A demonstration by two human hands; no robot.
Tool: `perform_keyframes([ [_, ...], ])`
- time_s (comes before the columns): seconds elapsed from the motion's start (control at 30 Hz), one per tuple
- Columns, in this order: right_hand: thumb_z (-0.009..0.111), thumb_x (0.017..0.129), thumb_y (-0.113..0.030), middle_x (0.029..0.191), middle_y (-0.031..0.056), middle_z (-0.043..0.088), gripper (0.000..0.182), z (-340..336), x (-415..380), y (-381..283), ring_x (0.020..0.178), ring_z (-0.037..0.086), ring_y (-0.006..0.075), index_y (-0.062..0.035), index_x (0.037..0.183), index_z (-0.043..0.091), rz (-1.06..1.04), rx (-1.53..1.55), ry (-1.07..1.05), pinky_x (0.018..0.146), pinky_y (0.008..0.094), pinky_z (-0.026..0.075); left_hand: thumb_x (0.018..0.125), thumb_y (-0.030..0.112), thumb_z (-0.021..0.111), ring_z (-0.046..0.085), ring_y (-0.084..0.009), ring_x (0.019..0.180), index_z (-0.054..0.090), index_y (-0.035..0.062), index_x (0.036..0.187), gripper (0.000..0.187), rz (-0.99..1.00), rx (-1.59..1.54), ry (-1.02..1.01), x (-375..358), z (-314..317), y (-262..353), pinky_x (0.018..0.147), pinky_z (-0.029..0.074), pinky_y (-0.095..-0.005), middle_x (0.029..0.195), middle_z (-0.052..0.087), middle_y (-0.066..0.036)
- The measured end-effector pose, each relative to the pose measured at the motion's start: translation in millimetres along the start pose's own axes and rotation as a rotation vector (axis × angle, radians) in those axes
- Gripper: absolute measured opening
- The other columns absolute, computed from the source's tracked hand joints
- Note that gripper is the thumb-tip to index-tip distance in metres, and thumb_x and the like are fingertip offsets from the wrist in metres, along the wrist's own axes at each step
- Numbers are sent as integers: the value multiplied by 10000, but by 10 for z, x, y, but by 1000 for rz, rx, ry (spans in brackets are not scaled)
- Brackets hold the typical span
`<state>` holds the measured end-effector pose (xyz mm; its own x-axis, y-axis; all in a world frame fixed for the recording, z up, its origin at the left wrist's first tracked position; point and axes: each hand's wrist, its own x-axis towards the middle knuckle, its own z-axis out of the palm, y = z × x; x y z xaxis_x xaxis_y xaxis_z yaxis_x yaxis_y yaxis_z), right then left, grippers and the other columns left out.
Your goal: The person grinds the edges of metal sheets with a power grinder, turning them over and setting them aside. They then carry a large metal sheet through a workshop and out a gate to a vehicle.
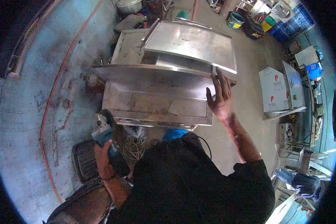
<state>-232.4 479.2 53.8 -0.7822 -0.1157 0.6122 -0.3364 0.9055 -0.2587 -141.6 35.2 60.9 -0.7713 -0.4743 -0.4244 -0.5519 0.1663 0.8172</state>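
Observation:
At the lower left, my left hand (103,148) is wrapped round the teal body of an angle grinder (102,132), its metal head pointing up and forward. My right hand (222,98) reaches out with fingers spread, fingertips right at the right end of a long stainless steel panel (156,77). That panel stands on edge across a shallow metal tray-like frame (138,116). Just beyond it, a flat stainless sheet with raised edges (190,40) lies tilted, overlapping the far part of the work.
A blue wall (30,108) with an orange cable runs along the left. Coiled cord (133,148) and a dark ribbed case (84,158) lie low on the left. White boards marked Phoenix (272,89) stand at the right. Buckets (235,20) sit at the back.

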Motion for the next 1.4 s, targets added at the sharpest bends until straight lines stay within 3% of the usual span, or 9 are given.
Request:
perform_keyframes([
  [0.07,663,820,-49,1434,167,450,561,-25,13,12,1320,446,343,-29,1348,475,-82,-98,-1,1073,494,375,762,311,754,543,-288,1106,411,-49,1360,778,-57,-109,-192,-26,17,98,963,410,-378,1229,546,-188],
  [0.17,693,817,-78,1375,153,504,512,-114,8,34,1257,498,332,-55,1304,537,-115,-241,6,1007,463,429,750,283,769,543,-290,1118,405,-50,1364,788,55,50,-111,34,83,2,983,405,-390,1248,544,-191],
  [0.33,760,788,-203,984,96,692,393,-275,46,100,887,665,254,-74,1137,633,-147,-152,20,778,375,516,708,327,774,550,-316,1109,421,-29,1341,807,187,126,-172,-287,296,358,971,414,-416,1238,552,-185],
  [0.43,760,778,-196,909,103,691,322,-328,-85,295,820,667,269,-64,1054,658,-79,-94,-99,734,388,521,692,345,788,510,-332,1189,374,-21,1392,892,199,205,-187,-469,415,513,1020,384,-422,1320,508,-194],
  [0.5,770,760,-196,840,93,682,284,-285,-135,382,739,661,264,-59,988,669,-111,-52,-83,671,378,523,706,286,795,589,-327,1087,495,-26,1287,724,421,207,-143,-537,539,547,965,432,-410,1202,595,-205],
  [0.6,779,739,-159,758,80,637,281,-236,-173,419,658,633,244,-61,978,669,-137,21,-55,583,354,501,704,288,796,580,-330,1114,484,-30,1294,739,400,309,-84,-663,710,698,977,426,-409,1216,590,-211],
  [0.8,790,722,-135,744,76,612,320,-89,-71,515,650,614,240,-68,1007,661,-84,130,0,577,355,493,718,245,795,567,-299,1104,476,-56,1269,705,317,255,-40,-788,1032,949,970,423,-390,1191,582,-206],
  [1.0,807,695,-80,743,81,621,346,-73,-118,536,645,616,216,-35,1012,674,-129,221,-1,565,337,484,717,230,788,567,-284,1077,478,-56,1250,680,413,261,60,-868,1172,1057,954,429,-387,1179,579,-204],
  [1.4,816,703,-135,766,91,621,354,-25,-139,571,679,627,230,-40,1004,656,-162,263,23,591,349,505,729,227,767,556,-315,1103,461,-32,1267,671,499,296,-29,-832,1258,1049,983,407,-395,1183,576,-199],
])
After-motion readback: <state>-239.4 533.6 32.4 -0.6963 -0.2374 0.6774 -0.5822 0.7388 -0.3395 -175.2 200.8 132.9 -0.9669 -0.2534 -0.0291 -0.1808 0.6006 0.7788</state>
